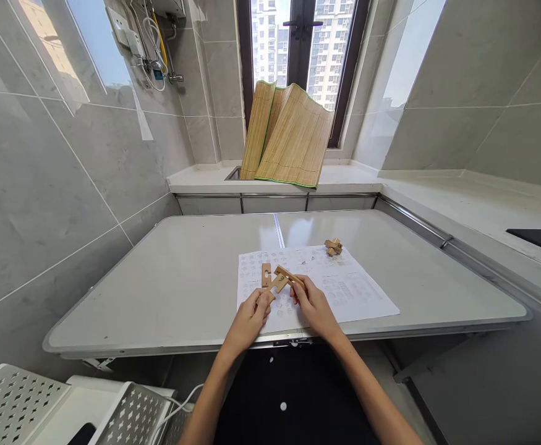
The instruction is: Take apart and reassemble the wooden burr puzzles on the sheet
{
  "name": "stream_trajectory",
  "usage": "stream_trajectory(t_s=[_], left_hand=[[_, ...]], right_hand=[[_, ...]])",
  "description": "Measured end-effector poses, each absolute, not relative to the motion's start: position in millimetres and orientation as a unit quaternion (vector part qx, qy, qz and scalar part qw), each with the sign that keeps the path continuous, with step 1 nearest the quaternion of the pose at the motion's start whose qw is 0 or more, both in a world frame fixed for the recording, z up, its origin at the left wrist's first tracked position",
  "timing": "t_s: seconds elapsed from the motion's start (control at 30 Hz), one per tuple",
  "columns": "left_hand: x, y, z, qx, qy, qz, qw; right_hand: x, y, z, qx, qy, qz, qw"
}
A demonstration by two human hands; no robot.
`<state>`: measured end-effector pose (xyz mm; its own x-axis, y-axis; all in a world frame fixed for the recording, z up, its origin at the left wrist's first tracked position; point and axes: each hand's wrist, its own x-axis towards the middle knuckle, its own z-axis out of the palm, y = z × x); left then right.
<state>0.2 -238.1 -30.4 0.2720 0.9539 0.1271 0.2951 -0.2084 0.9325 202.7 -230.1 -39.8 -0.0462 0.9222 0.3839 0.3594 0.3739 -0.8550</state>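
Observation:
My left hand [253, 314] is closed on a notched wooden puzzle piece [279, 283] with a dark mark on it. Pinched in my right hand [313, 302] is a second wooden puzzle piece [285, 272], slanting to the upper left. The two pieces meet or overlap between my hands; I cannot tell whether they interlock. Just left of them, a flat wooden piece with a slot [266, 275] lies on a printed sheet [363, 301]. An assembled wooden puzzle [333, 247] sits at the sheet's far right corner.
The white folding table [182, 278] has a seam down its middle. Behind it, a bamboo mat [293, 139] leans at the window on a white ledge [205, 179]. White perforated baskets [15, 402] stand at lower left with a cable. A counter [483, 198] runs along the right.

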Motion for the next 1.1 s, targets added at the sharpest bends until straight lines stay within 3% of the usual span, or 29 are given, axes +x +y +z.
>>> stream_trajectory(t_s=[0.1, 0.37, 0.63, 1.1], left_hand=[[3, -240, -29, 0.662, 0.45, 0.378, 0.465], [2, -244, -27, 0.684, 0.477, 0.361, 0.417], [2, -245, -27, 0.668, 0.471, 0.369, 0.442], [1, -245, -32, 0.657, 0.469, 0.389, 0.444]], right_hand=[[199, -239, -44, -0.462, -0.647, 0.325, 0.512], [201, -241, -49, -0.459, -0.637, 0.33, 0.524], [205, -244, -48, -0.448, -0.638, 0.364, 0.509], [204, -247, -48, -0.451, -0.669, 0.326, 0.493]])
